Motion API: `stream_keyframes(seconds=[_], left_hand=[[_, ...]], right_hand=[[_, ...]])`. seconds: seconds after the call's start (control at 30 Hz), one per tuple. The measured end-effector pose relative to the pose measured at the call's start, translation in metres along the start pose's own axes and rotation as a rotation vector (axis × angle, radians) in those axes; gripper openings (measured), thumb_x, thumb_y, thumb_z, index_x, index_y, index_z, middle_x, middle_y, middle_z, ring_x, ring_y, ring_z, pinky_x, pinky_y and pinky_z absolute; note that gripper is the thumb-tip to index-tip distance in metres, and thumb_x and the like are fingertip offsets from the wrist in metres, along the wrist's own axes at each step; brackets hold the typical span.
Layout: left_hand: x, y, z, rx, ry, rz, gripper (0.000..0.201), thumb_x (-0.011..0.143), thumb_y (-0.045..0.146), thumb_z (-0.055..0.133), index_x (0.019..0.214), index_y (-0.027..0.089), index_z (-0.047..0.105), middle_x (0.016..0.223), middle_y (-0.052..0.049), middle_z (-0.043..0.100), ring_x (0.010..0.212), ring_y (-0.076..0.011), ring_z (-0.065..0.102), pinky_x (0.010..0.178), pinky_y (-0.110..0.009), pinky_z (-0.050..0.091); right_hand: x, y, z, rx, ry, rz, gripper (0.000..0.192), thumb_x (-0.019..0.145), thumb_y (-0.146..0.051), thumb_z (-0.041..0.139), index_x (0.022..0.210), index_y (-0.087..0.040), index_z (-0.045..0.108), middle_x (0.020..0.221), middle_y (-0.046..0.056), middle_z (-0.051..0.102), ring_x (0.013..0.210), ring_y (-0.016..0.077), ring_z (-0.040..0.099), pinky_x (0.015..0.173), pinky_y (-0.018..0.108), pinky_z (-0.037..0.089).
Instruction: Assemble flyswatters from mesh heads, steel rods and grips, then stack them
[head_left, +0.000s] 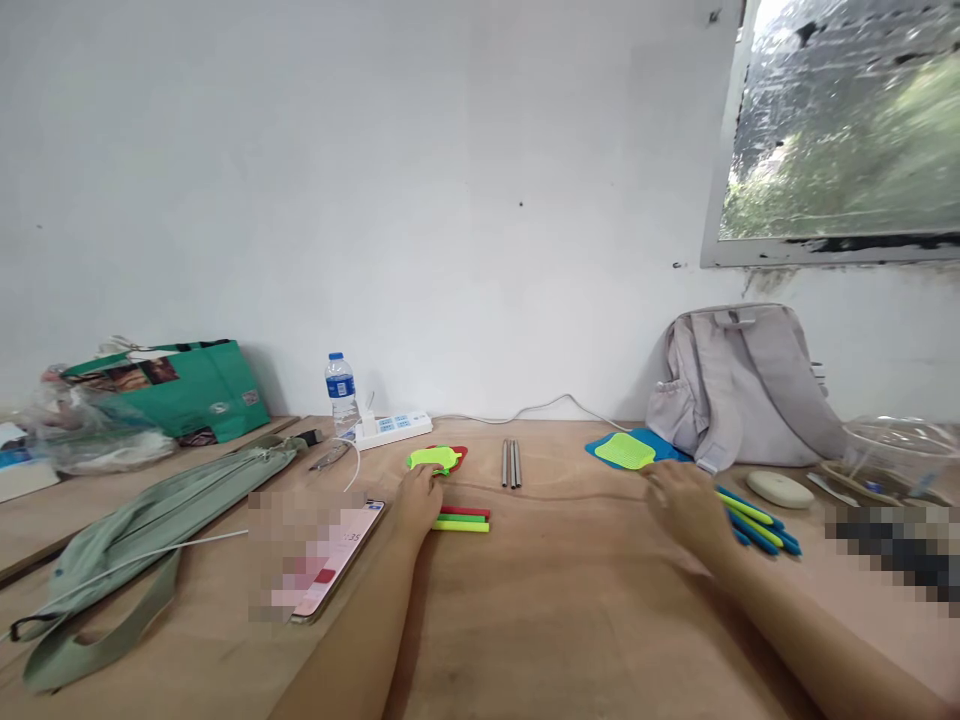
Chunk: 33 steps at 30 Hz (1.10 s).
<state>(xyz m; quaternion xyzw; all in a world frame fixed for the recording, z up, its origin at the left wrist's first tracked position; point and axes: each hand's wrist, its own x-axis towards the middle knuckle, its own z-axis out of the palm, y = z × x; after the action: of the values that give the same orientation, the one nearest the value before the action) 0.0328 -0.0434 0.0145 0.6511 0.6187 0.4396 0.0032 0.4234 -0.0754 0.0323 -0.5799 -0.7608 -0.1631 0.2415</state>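
My left hand [418,498] rests at the near edge of a stack of fly swatter heads, yellow-green [433,458] over red [459,460]. Its fingers reach forward, loosely bent, and appear to hold nothing. Red, green and yellow-green plastic handles [469,527] lie just right of that wrist. My right hand [684,500] is slightly blurred, its fingers stretched toward a yellow-green mesh head [625,451] on a blue head [656,440]; contact is unclear. Beyond this hand lie several blue and yellow-green handles [757,520], partly hidden. Between the two groups lie thin metal rods [511,464], side by side.
At left are a phone [341,560], a grey-green strap bag [165,510] and a green bag [202,390]. A water bottle [342,390] and power strip [394,428] stand near the wall. A backpack [742,385], a pale round object [780,489] and a clear container [900,450] occupy the right.
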Motion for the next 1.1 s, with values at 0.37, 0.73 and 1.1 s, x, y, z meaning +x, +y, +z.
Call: stream_keyframes(seconds=[0.37, 0.73, 1.1], left_hand=[[0.008, -0.020, 0.012, 0.004, -0.038, -0.070, 0.046, 0.064, 0.000, 0.040, 0.105, 0.013, 0.056, 0.118, -0.014, 0.053, 0.120, -0.0242, 0.037, 0.102, -0.041, 0.025], [0.011, -0.017, 0.012, 0.089, -0.189, -0.220, 0.046, 0.077, 0.016, 0.039, 0.123, 0.019, 0.045, 0.129, -0.010, 0.044, 0.125, -0.0278, 0.029, 0.100, -0.046, 0.024], [0.010, -0.026, 0.013, 0.112, -0.181, -0.148, 0.050, 0.066, 0.002, 0.043, 0.111, 0.019, 0.056, 0.112, -0.008, 0.052, 0.100, -0.0195, 0.052, 0.090, -0.031, 0.038]], right_hand=[[0.044, -0.152, 0.054, 0.385, -0.160, -0.075, 0.033, 0.073, -0.011, 0.039, 0.105, -0.016, 0.046, 0.103, 0.009, 0.051, 0.094, 0.0192, 0.048, 0.081, 0.028, 0.034], [0.060, -0.148, 0.072, 0.303, -0.233, 0.046, 0.018, 0.080, -0.023, 0.043, 0.094, -0.018, 0.053, 0.093, 0.008, 0.052, 0.087, 0.0191, 0.049, 0.073, 0.027, 0.033], [0.062, -0.134, 0.082, 0.295, -0.291, 0.238, 0.022, 0.080, -0.024, 0.042, 0.097, -0.012, 0.048, 0.091, 0.014, 0.059, 0.084, 0.0228, 0.056, 0.067, 0.029, 0.038]])
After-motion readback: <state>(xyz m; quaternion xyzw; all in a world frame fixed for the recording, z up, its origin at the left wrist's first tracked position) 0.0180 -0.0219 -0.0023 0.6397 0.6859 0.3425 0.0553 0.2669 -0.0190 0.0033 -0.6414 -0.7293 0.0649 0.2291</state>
